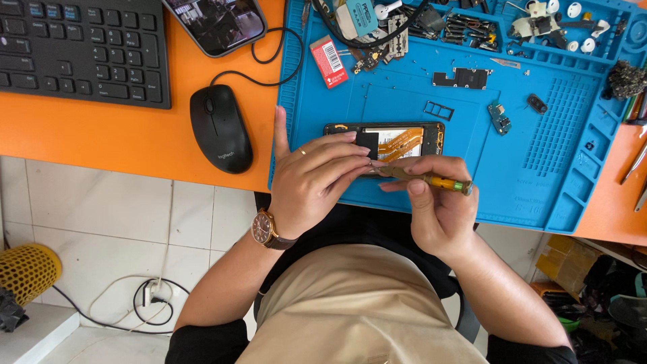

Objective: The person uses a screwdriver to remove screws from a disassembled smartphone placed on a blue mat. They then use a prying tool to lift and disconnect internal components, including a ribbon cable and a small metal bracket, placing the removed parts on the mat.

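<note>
A right hand [438, 216] closes thumb and fingers around a small screwdriver [428, 179] with a yellow-and-green handle, its shaft lying level and pointing left toward the fingertips of the left hand [313, 178], which pinch at the tip; whether a screw sits there is too small to tell. Just beyond both hands lies an opened smartphone [394, 139], back cover off, an orange flex cable showing across its middle, flat on the near-centre of a blue repair mat [559, 182]. The work appears to be at the screw-handling stage of stripping or refitting the phone; the next move would likely call for a steady, square seat of the tip before any turning. A loose metal shield [462, 78] and a SIM tray [439, 110] lie farther back; a black mouse [220, 128] rests to the left on the orange desk [101, 135].
</note>
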